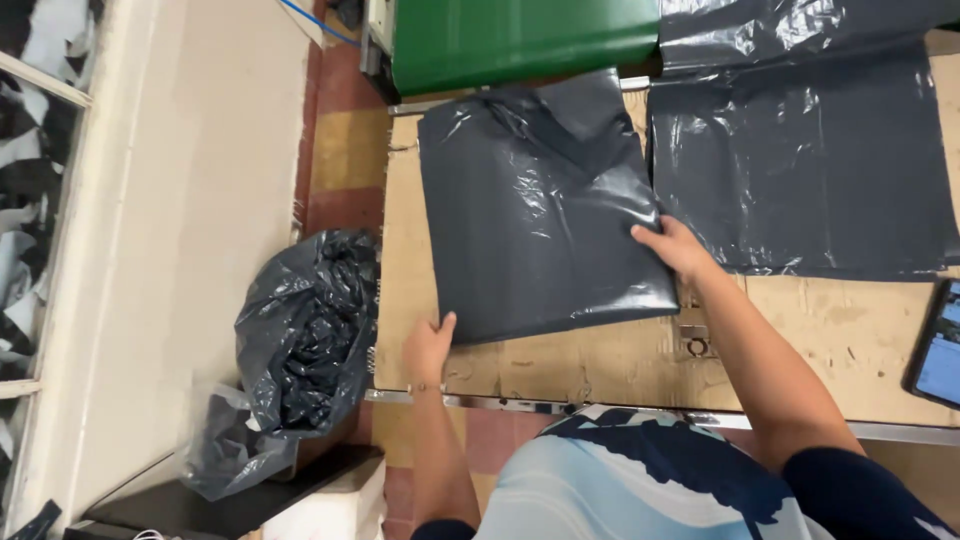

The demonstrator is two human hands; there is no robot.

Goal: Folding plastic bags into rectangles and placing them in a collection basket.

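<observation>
Risk noted: the grey plastic bag (540, 210) is thin, glossy film lying flat on the cardboard-covered bench (620, 365), and it is judged likely to slide or crease if either hand shifts unevenly. Its near edge sits close to the bench front, so a pull toward the body could drag it over the metal edge strip (500, 403). Its right side lies just beside a stack of similar dark bags (800, 160); a sideways push could overlap the two.

Grip, left hand (428, 348): fingers loosely curled at the bag's near-left corner, thumb on the film; whether it pinches the edge cannot be told.

Grip, right hand (675, 247): fingers extended, pressing flat on the right edge, not clenched.

A tablet (938, 345) lies at the far right.
</observation>
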